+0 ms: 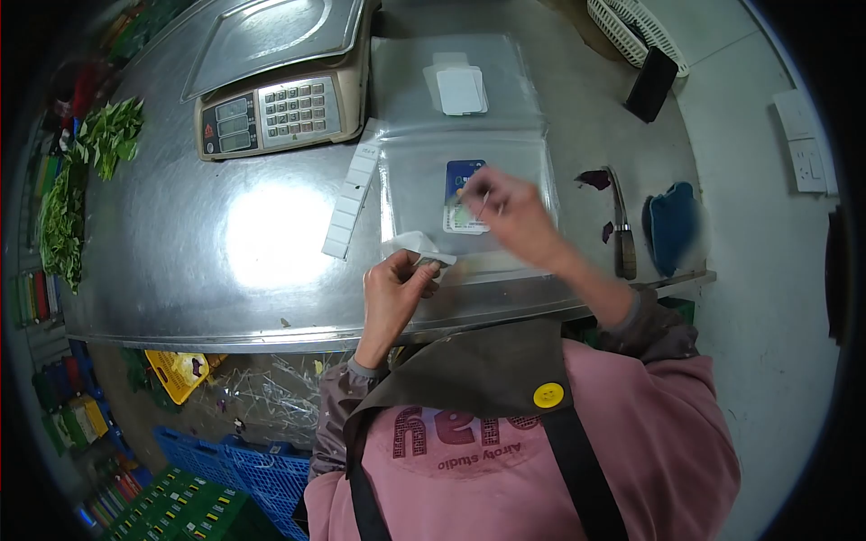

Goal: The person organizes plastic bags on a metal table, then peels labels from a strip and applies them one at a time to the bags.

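Note:
My left hand [392, 293] is closed at the table's front edge, thumb and fingers pinching a small white-edged piece [437, 259] with a greyish part. Clear plastic film [410, 242] lies just beyond those fingers. Somewhat blurred, my right hand [519, 221] hovers over a blue and white printed card [464, 171], its fingers pinched together. Whatever they hold is too small and smeared to name. The card lies on a stack of clear plastic bags [410, 185]. On the farther bags sits a small pile of white cards [462, 93].
A strip of white labels [350, 206] lies left of the bags. Behind it stands a weighing scale [311, 113]. To the right are a curved knife [624, 243], a blue cloth item [672, 230], a black phone-like slab [651, 86] and a white basket [636, 27]. Leafy greens [63, 216] lie far left.

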Demonstrator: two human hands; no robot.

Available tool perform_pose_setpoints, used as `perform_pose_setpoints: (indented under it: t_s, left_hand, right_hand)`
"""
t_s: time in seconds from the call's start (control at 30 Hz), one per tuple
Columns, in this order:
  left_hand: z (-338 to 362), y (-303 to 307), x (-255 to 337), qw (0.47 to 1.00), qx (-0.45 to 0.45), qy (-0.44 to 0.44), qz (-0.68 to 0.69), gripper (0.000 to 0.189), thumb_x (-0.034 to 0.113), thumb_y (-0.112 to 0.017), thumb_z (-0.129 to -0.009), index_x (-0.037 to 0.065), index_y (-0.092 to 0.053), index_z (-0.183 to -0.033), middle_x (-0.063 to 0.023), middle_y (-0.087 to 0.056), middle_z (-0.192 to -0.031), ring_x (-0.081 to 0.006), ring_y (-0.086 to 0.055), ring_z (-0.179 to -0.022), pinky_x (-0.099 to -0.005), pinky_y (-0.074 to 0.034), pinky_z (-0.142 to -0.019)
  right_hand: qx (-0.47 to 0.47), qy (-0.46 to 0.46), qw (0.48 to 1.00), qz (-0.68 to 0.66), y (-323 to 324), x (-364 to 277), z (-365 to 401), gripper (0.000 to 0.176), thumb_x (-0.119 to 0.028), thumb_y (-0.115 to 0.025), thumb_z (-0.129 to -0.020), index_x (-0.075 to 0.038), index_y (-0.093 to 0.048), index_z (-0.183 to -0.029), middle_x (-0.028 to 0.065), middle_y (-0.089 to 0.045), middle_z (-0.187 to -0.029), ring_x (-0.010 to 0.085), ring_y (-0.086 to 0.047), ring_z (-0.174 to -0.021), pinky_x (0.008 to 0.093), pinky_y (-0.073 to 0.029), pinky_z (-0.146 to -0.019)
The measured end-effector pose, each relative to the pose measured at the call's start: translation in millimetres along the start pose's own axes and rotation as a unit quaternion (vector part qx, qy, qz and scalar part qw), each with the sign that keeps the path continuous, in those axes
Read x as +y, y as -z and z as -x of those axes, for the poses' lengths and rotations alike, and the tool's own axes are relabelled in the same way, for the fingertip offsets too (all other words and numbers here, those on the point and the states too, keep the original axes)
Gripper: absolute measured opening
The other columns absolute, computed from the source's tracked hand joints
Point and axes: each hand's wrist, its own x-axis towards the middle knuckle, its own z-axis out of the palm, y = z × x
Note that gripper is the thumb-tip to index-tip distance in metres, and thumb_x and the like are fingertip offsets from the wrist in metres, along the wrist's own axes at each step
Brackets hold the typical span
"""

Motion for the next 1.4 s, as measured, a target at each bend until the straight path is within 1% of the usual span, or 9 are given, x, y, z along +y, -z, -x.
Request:
perform_pose_setpoints:
  t_s: [0.13,0.6,0.73,0.83,0.9,1.0,1.23,1.3,1.4]
  left_hand:
    - [-5.6,4.3,-21.3,0.999,0.023,0.017,0.036,0.017,0.012,-0.062,-0.08,-0.004,-0.061,-0.085,-0.0084,-0.065,-0.072,-0.0085,-0.06,-0.063,-0.0218,-0.046,-0.057]
    - [-18.5,8.3,-47.3,0.998,0.042,0.03,0.026,0.016,0.009,-0.058,-0.083,-0.005,-0.06,-0.089,-0.0071,-0.065,-0.078,-0.0087,-0.061,-0.071,-0.0204,-0.046,-0.063]
    - [-17.7,7.3,-44.3,0.997,0.043,0.03,0.049,0.016,0.009,-0.058,-0.083,-0.005,-0.06,-0.09,-0.0073,-0.065,-0.078,-0.0092,-0.061,-0.072,-0.0205,-0.046,-0.064]
    - [-17.5,6.3,-47.5,0.997,0.048,0.023,0.053,0.016,0.009,-0.059,-0.083,-0.005,-0.06,-0.09,-0.0073,-0.065,-0.078,-0.0097,-0.062,-0.072,-0.0208,-0.047,-0.064]
    - [-17.7,5.4,-47.2,0.997,0.048,0.015,0.055,0.016,0.009,-0.059,-0.083,-0.005,-0.06,-0.09,-0.0072,-0.065,-0.078,-0.0099,-0.062,-0.072,-0.0211,-0.047,-0.064]
    - [-16.8,5.4,-44.3,0.997,0.056,0.012,0.044,0.015,0.009,-0.059,-0.083,-0.005,-0.06,-0.091,-0.0072,-0.065,-0.078,-0.0107,-0.062,-0.073,-0.022,-0.048,-0.064]
    - [7.9,35.3,-29.8,0.98,0.074,0.028,0.181,0.014,0.013,-0.054,-0.087,0.0,-0.057,-0.089,-0.0052,-0.059,-0.075,-0.0127,-0.058,-0.066,-0.0234,-0.045,-0.063]
    - [14.7,49.5,-27.2,0.961,0.136,0.013,0.242,0.013,0.014,-0.054,-0.087,0.002,-0.058,-0.088,-0.0044,-0.06,-0.073,-0.0084,-0.053,-0.063,-0.0196,-0.043,-0.06]
    - [19.1,57.2,-19.0,0.932,0.176,-0.011,0.315,0.014,0.015,-0.053,-0.088,0.002,-0.057,-0.084,-0.0036,-0.057,-0.072,-0.0088,-0.051,-0.062,-0.0193,-0.042,-0.058]
  right_hand:
    - [0.101,-0.116,0.973,-0.171,17.7,39.4,-29.2,0.021,-0.017,-0.065,-0.075,-0.007,-0.055,-0.09,0.0079,-0.062,-0.074,0.0185,-0.057,-0.061,0.0308,-0.045,-0.058]
    - [0.096,-0.039,0.956,0.274,-31.8,75.2,-38.7,0.042,-0.022,-0.063,-0.073,-0.014,-0.04,-0.107,0.0052,-0.059,-0.09,0.0299,-0.06,-0.076,0.0414,-0.045,-0.064]
    - [0.089,-0.047,0.967,0.233,3.1,67.7,-26.2,0.045,-0.022,-0.068,-0.069,-0.013,-0.041,-0.103,0.0027,-0.058,-0.086,0.026,-0.06,-0.076,0.0397,-0.046,-0.065]
    - [-0.048,-0.055,0.976,0.203,35.0,61.6,3.3,0.055,-0.023,-0.07,-0.066,-0.014,-0.04,-0.112,0.0038,-0.056,-0.096,0.0261,-0.059,-0.084,0.0383,-0.046,-0.068]
    - [-0.145,0.089,0.942,0.289,47.9,71.6,24.2,0.067,-0.023,-0.07,-0.066,-0.015,-0.036,-0.123,0.0045,-0.056,-0.101,0.0282,-0.058,-0.086,0.0403,-0.045,-0.068]
    - [-0.173,0.003,0.953,0.25,49.3,77.2,36.3,0.069,-0.019,-0.071,-0.065,-0.018,-0.038,-0.126,0.0044,-0.058,-0.096,0.0262,-0.059,-0.084,0.0376,-0.045,-0.069]
    - [-0.112,-0.086,0.988,0.061,53.6,94.6,32.0,0.047,-0.009,-0.061,-0.072,-0.013,-0.047,-0.117,0.0062,-0.064,-0.077,0.024,-0.061,-0.073,0.0326,-0.046,-0.067]
    - [-0.083,-0.019,0.996,0.027,57.4,99.7,29.8,0.044,0.0,-0.057,-0.075,-0.008,-0.047,-0.117,0.0072,-0.064,-0.075,0.0106,-0.056,-0.062,0.0255,-0.043,-0.058]
    - [-0.084,-0.014,0.994,0.066,67.1,82.9,28.8,0.042,-0.007,-0.059,-0.074,-0.009,-0.049,-0.115,0.0066,-0.066,-0.075,0.0217,-0.061,-0.066,0.0309,-0.045,-0.063]
